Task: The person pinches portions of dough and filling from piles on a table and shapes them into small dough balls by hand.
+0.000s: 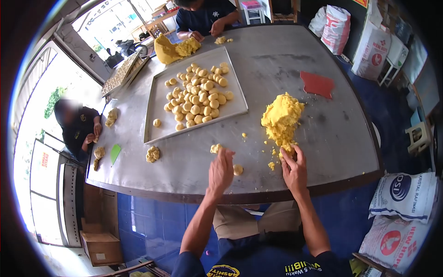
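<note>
My left hand (221, 171) is near the table's front edge, its fingers drawn together against a small clump of pale dough (215, 148). Just right of it lies a single round dough ball (237, 170). The fingers of my right hand (294, 171) curl around a bit of crumbly yellow filling (288, 148) at the near end of a large yellow mound (282, 115). Crumbs are scattered beside the mound. Further left sits a cluster of small dough pieces (152, 154).
A shallow metal tray (196, 131) holds many round dough balls (196, 94). A red scraper (317, 85) and a green scraper (115, 153) lie on the metal table (258, 64). Two co-workers (205, 18) handle dough at the far and left edges. Sacks (401, 196) stand at right.
</note>
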{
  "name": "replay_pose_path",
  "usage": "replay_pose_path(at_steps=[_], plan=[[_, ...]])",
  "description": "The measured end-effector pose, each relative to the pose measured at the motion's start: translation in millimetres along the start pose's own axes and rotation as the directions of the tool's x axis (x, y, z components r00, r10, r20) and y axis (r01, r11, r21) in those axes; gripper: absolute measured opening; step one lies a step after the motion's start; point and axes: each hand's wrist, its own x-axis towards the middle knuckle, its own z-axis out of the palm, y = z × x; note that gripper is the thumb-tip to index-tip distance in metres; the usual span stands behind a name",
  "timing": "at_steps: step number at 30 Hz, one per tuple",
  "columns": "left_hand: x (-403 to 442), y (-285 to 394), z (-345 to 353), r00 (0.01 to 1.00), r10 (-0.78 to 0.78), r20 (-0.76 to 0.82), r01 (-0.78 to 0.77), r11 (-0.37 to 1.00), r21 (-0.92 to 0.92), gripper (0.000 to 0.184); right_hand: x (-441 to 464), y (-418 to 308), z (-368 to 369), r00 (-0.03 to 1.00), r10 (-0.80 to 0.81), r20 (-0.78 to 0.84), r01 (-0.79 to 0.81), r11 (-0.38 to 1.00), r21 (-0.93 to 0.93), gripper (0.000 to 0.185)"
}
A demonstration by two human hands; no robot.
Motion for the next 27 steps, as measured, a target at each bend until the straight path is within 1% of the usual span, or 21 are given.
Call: replay_pose_path(at_steps=[1,4,5,6,8,11,12,13,14,15,16,18,19,20,21,22,23,24,25,26,27], plan=[[16,-5,1,0.988,0.153,-0.021,-0.15,0.984,0.092,0.027,0,1,0,1.0,-0.006,0.002,0.006,1.0,-0.004,0.04],[42,3,25,0.96,0.231,-0.156,-0.15,0.9,0.41,0.022,0,1,0,1.0,-0.017,0.004,0.017,1.0,-0.003,0.042],[43,-11,42,0.936,0.317,-0.155,-0.192,0.827,0.528,0.021,0,1,-1,1.0,-0.019,0.004,0.019,1.0,0.004,0.042],[42,-12,49,0.927,0.332,-0.177,-0.212,0.849,0.484,0.021,1,0,-1,1.0,-0.024,0.003,0.024,1.0,0.013,0.042],[45,-23,49,0.94,0.276,-0.2,-0.171,0.89,0.423,0.022,3,0,-1,0.999,-0.033,0.015,0.033,0.999,0.006,0.041],[20,-28,23,0.94,0.342,-0.008,-0.325,0.899,0.293,0.024,-1,3,0,0.999,-0.031,0.036,0.031,1.0,0.006,0.044],[7,-47,24,0.882,0.453,0.126,-0.456,0.758,0.466,0.031,-1,3,0,0.999,-0.03,0.036,0.03,1.0,0.009,0.045],[-15,-29,21,0.943,0.331,0.041,-0.325,0.884,0.337,0.034,1,-1,-1,0.999,-0.034,0.017,0.034,0.999,0.001,0.053],[-35,-4,-1,0.95,0.257,0.176,-0.303,0.893,0.332,0.034,4,-3,-3,0.999,-0.033,0.0,0.033,0.999,0.005,0.063],[-37,-17,-6,0.895,0.374,0.244,-0.429,0.872,0.235,0.034,3,0,1,1.0,0.009,0.026,-0.009,1.0,-0.002,0.063],[-43,-29,-15,0.893,0.248,0.376,-0.298,0.951,0.081,0.035,7,5,5,0.997,0.049,0.055,-0.049,0.999,-0.009,0.063],[-34,-5,-46,0.887,-0.055,0.459,0.027,0.997,0.066,0.044,24,10,0,0.988,0.006,0.155,-0.02,0.996,0.091,0.065],[-28,-10,-44,0.991,0.08,0.104,-0.075,0.996,-0.053,0.048,30,6,-3,0.991,0.001,0.135,-0.006,0.999,0.042,0.061],[-21,-18,-38,0.946,0.173,-0.275,-0.214,0.969,-0.127,0.052,34,6,-3,0.984,0.024,0.178,-0.032,0.999,0.042,0.059],[-6,-23,-45,0.913,0.217,-0.345,-0.237,0.971,-0.019,0.058,38,8,-4,0.975,0.049,0.217,-0.059,0.998,0.036,0.057],[2,-39,-45,0.935,0.252,-0.25,-0.23,0.966,0.114,0.057,42,9,-5,0.965,0.075,0.25,-0.084,0.996,0.027,0.055],[13,-58,-42,0.95,0.272,-0.15,-0.231,0.942,0.242,0.056,44,6,-6,0.977,0.049,0.207,-0.049,0.999,-0.005,0.047],[22,-70,-38,0.959,0.278,-0.049,-0.241,0.899,0.365,0.055,43,7,-8,0.974,0.044,0.221,-0.046,0.999,0.005,0.047],[25,-75,-31,0.983,0.166,0.072,-0.181,0.926,0.332,0.047,42,8,-10,0.972,0.035,0.232,-0.039,0.999,0.015,0.046],[25,-80,-21,0.946,0.321,-0.034,-0.289,0.889,0.355,0.036,42,10,-12,0.97,0.024,0.242,-0.031,0.999,0.025,0.046],[28,-88,-17,0.938,0.347,-0.016,-0.322,0.886,0.335,0.033,40,5,-17,0.977,0.006,0.212,-0.009,1.0,0.01,0.046]])
